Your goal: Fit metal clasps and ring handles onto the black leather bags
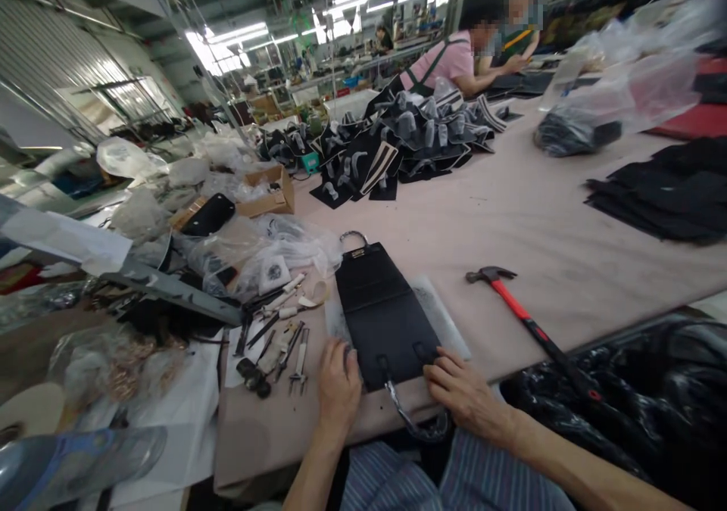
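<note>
A flat black handbag piece [391, 329] lies on the table in front of me, with a fold across its middle. One plastic-wrapped handle [406, 412] hangs over the near table edge; another handle [353, 235] loops out at the far end. My left hand [339, 382] is closed at the near left edge of the piece, thumb against it. At the near right corner, my right hand [466, 394] has its bent fingers gripping the edge. Beneath the piece shows a pale translucent sheet [437, 318]. A claw hammer [528, 325] with a red and black handle rests on the right.
Punches and other hand tools [284, 344] lie left of the bag piece, beside clear plastic bags [278, 246] and a cardboard box [269, 193]. Black bag parts [409, 136] are heaped farther back. Black panels [664, 185] are stacked right. Co-workers [443, 64] lean over the far side.
</note>
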The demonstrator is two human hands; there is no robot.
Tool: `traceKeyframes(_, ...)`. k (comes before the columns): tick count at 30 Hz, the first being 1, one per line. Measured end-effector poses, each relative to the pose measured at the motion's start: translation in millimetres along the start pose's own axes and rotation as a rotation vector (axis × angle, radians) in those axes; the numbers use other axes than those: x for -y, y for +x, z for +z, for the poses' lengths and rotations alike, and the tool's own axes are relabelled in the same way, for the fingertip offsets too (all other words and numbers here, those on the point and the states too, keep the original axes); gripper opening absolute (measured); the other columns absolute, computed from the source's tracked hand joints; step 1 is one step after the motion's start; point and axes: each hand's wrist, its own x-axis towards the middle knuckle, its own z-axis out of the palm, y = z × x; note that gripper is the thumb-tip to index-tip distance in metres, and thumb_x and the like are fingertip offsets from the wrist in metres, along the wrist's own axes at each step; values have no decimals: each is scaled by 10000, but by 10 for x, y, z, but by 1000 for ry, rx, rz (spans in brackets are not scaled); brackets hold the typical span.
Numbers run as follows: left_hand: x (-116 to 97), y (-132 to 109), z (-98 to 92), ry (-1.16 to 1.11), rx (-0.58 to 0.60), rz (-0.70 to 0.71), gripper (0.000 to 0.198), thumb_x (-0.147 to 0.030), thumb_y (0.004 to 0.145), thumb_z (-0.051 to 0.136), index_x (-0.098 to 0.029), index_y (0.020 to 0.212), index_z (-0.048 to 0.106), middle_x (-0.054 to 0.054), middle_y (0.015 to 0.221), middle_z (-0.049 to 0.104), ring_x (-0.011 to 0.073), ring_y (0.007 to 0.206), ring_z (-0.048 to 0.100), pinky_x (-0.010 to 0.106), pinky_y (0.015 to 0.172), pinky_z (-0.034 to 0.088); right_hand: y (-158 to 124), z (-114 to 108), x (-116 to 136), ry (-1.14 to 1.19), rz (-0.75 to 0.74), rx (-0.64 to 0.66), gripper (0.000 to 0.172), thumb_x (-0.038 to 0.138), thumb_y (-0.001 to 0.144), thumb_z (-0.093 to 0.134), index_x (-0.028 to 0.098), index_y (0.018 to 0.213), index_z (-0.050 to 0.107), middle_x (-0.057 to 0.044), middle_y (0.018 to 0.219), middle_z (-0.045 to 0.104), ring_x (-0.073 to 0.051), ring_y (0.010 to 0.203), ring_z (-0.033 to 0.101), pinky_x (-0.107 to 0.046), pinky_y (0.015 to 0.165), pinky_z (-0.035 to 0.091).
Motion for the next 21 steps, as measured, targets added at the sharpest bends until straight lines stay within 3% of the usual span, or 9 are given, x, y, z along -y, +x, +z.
traceKeyframes(3, 2, -131, 107, 72, 5, 39, 428, -345, 974, 410, -94, 1172, 696, 198, 1415, 611, 321, 1393, 509, 521, 1210, 407, -84, 37, 105, 45, 67, -45, 272, 25, 923, 391, 175, 914, 618, -59, 1114, 633, -211, 984, 505, -519, 1171, 343)
traceKeyframes(7, -3, -187, 106, 116, 7, 36, 393, -318, 970, 419, -132, 1181, 693, 182, 1422, 613, 329, 1392, 512, 589, 1221, 358, -75, -57, 163, 50, 92, -86, 311, 19, 937, 356, 178, 963, 621, -51, 1119, 654, -204, 961, 524, -524, 1161, 341)
traceKeyframes(10, 27, -173, 66, 138, -24, 14, 378, -324, 964, 421, -167, 1164, 701, 166, 1375, 653, 336, 1349, 556, 661, 1232, 285, 18, -261, 55, -13, 89, -146, 313, 39, 969, 356, 185, 1044, 623, -46, 1131, 671, -179, 921, 554, -496, 1157, 349)
traceKeyframes(12, 64, -157, 72, 127, -68, 2, 402, -351, 962, 421, -153, 1172, 700, 182, 1363, 658, 343, 1337, 567, 648, 1219, 324, 189, -489, -107, -41, 79, -251, 317, 37, 970, 362, 193, 1069, 620, -46, 1119, 684, -166, 936, 590, -465, 1140, 377)
traceKeyframes(15, 94, -120, 138, 73, -117, -4, 453, -399, 953, 425, -116, 1181, 695, 211, 1361, 654, 357, 1323, 578, 629, 1194, 382, 666, -1023, -382, -3, 88, -429, 309, 33, 955, 372, 196, 1050, 617, -57, 1067, 700, -163, 982, 644, -382, 1006, 496)
traceKeyframes(17, 61, -80, 182, 23, -118, -8, 488, -414, 949, 419, -95, 1213, 678, 225, 1370, 644, 353, 1324, 578, 612, 1189, 403, 1100, -1516, -491, 24, 135, -520, 213, 101, 974, 433, 181, 1009, 628, -57, 963, 706, -159, 885, 670, -300, 791, 551)
traceKeyframes(19, -19, -30, 195, -28, -94, -25, 541, -420, 950, 401, -60, 1281, 632, 242, 1401, 615, 346, 1356, 553, 587, 1193, 412, 1562, -2083, -481, -40, 192, -598, 167, 262, 989, 571, 161, 879, 645, 5, 712, 645, -110, 610, 601, -233, 554, 470)
traceKeyframes(21, -142, 15, 173, -77, -61, -43, 593, -424, 953, 383, -26, 1352, 567, 256, 1454, 566, 341, 1407, 504, 572, 1216, 390, 1992, -2655, -346, -51, 238, -672, 324, 398, 940, 680, 117, 780, 662, 44, 602, 579, -59, 511, 532, -182, 482, 374)
